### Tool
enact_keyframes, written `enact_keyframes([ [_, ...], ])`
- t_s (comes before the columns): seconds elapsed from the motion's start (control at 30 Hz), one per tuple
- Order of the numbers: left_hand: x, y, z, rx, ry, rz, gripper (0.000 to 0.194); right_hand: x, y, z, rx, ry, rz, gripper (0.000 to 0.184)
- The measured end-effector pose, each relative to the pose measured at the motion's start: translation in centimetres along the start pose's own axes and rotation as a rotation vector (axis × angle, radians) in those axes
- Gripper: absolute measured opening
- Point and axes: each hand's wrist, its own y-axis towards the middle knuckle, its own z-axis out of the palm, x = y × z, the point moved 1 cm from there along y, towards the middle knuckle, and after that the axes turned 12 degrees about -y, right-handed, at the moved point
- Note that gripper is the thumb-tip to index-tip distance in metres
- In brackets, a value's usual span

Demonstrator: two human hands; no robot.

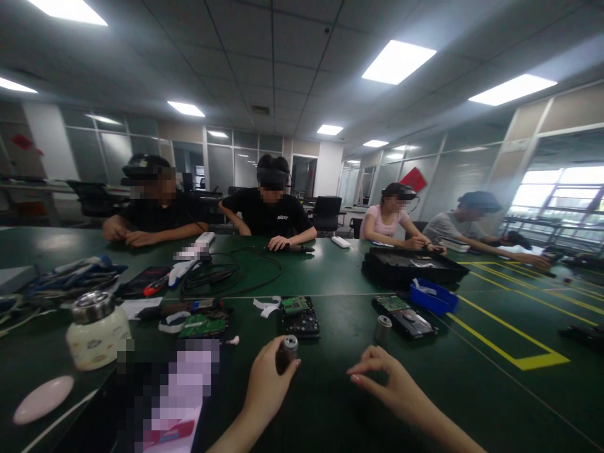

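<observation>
My left hand (272, 377) is wrapped round a small metal cylinder (290, 343), which looks like a small motor and stands upright with its round end up. To the right, my right hand (382, 376) hovers over the green table with thumb and forefinger pinched together; whatever they hold, if anything, is too small to make out. A second such cylinder (384, 328) stands on the table just beyond my right hand. Behind my left hand lies a hard drive with a green circuit board (298, 313). Another opened drive (406, 316) lies behind the second cylinder.
On the left are a patterned jar (98, 336), a pink oval lid (43, 399), a green circuit board (204, 324) and tangled tools. A blue bin (433, 298) and a black tray (415, 267) sit at the right. Several people work across the table (325, 402).
</observation>
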Motion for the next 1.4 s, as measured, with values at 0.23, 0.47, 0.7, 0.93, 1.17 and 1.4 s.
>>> enact_keyframes([
  [0.23,0.0,-0.2,0.0,0.016,-0.001,-0.002,0.039,-2.4,-3.6,0.9,0.030,-0.178,-0.031,0.015],
  [0.47,0.3,-0.1,0.1,-0.019,0.005,0.015,0.043,0.2,-0.6,0.9,-0.042,0.010,-0.011,0.017],
  [0.7,0.1,0.0,0.0,0.014,-0.043,0.040,0.042,6.3,6.5,4.4,-0.173,0.100,-0.056,0.013],
  [0.93,-0.1,0.0,0.1,0.007,-0.065,0.037,0.044,6.8,7.8,6.6,-0.190,0.060,-0.092,0.013],
  [1.17,0.3,0.1,0.1,0.014,-0.068,0.047,0.044,6.9,8.1,6.2,-0.175,-0.071,-0.081,0.014],
  [1.4,0.1,0.1,0.2,0.008,-0.070,0.052,0.044,5.4,6.6,7.7,-0.325,0.034,0.010,0.045],
])
